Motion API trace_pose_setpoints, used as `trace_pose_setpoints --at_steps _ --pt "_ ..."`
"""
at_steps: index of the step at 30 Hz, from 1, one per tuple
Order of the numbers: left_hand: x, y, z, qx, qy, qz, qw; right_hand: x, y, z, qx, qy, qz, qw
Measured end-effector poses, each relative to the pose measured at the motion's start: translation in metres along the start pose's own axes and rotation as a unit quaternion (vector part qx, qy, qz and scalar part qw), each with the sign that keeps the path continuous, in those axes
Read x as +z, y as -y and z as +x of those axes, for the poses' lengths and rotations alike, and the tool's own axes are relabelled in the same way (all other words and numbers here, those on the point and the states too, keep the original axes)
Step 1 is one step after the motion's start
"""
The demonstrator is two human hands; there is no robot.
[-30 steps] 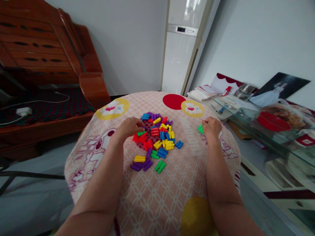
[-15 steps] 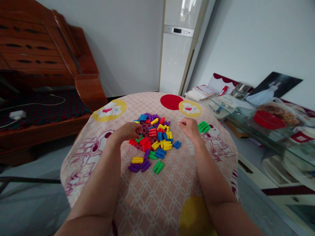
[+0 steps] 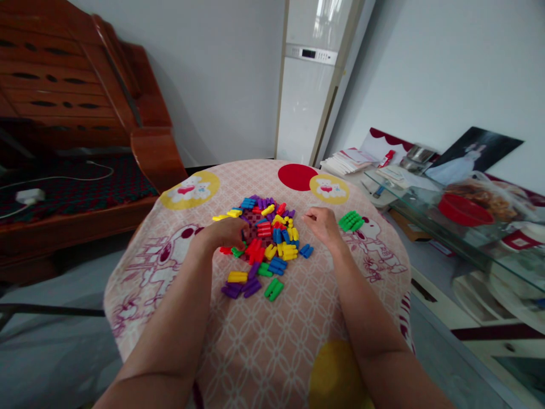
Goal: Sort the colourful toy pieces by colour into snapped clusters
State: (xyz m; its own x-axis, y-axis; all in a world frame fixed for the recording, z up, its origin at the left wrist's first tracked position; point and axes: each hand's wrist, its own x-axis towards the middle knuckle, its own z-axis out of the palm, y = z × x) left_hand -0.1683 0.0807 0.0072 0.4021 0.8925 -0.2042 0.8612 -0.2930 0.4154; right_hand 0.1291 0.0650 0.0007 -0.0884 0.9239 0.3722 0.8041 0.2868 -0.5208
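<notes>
My left hand [image 3: 227,233] reaches over the left side of a pile of colourful plastic toy pieces. Its fingers are bent downward and pressed together, and their tips are partly hidden. A green piece [image 3: 237,252] and red pieces [image 3: 255,250] lie right by those fingertips; I cannot make out what they grip. My right hand [image 3: 322,223] hovers between the pile and a joined block of green pieces [image 3: 351,221], fingers curled in, with nothing seen in them. Yellow pieces [image 3: 288,251], blue pieces [image 3: 277,265] and purple pieces [image 3: 251,287] spread toward me.
A patterned cloth [image 3: 255,341] covers the round table. On the right, a glass-topped cabinet [image 3: 434,204] carries papers, a red bowl [image 3: 464,208] and a photo. A wooden bench [image 3: 63,85] stands at left, a tall white appliance [image 3: 304,102] behind.
My right hand has let go of the green block and moved left toward the pile. My left hand has come lower among the pieces, and yellow pieces now show beyond it.
</notes>
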Motion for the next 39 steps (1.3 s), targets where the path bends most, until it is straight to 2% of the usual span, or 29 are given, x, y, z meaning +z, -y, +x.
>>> trace_pose_setpoints --at_steps 3,5,9,12,18,21,26,29,31,33,36,39 --pt "0.000 -0.008 0.002 0.040 -0.045 -0.042 0.997 0.003 0.005 0.000 0.000 0.014 0.058 0.998" --pt "0.000 -0.016 0.004 0.072 -0.084 -0.094 0.989 0.005 0.011 -0.001 -0.005 0.049 0.132 0.990" --pt "0.006 -0.039 0.011 0.150 -0.126 -0.216 0.957 0.011 0.024 -0.005 0.004 0.155 0.273 0.950" --pt "0.017 -0.058 0.015 0.186 -0.157 -0.252 0.937 0.013 0.029 -0.007 0.025 0.194 0.312 0.930" --pt "0.030 -0.077 0.016 0.189 -0.194 -0.264 0.926 0.001 0.021 -0.004 0.058 0.180 0.324 0.927" --pt "0.029 -0.075 0.016 0.174 -0.202 -0.259 0.928 -0.016 -0.001 0.000 0.093 0.090 0.311 0.942" --pt "0.029 -0.069 0.019 0.151 -0.207 -0.237 0.937 -0.049 -0.054 0.006 0.195 -0.148 0.211 0.946" --pt "0.031 -0.066 0.022 0.153 -0.207 -0.232 0.938 -0.062 -0.079 0.008 0.228 -0.212 0.122 0.942" --pt "0.032 -0.062 0.024 0.153 -0.205 -0.234 0.938 -0.067 -0.089 0.012 0.226 -0.211 0.061 0.949" --pt "0.033 -0.057 0.027 0.152 -0.207 -0.244 0.935 -0.071 -0.094 0.019 0.208 -0.181 -0.013 0.961" --pt "0.030 -0.050 0.028 0.140 -0.221 -0.258 0.930 -0.076 -0.096 0.034 0.153 -0.101 -0.135 0.974" --pt "0.024 -0.045 0.024 0.118 -0.243 -0.253 0.929 -0.082 -0.095 0.049 0.097 0.000 -0.242 0.965"
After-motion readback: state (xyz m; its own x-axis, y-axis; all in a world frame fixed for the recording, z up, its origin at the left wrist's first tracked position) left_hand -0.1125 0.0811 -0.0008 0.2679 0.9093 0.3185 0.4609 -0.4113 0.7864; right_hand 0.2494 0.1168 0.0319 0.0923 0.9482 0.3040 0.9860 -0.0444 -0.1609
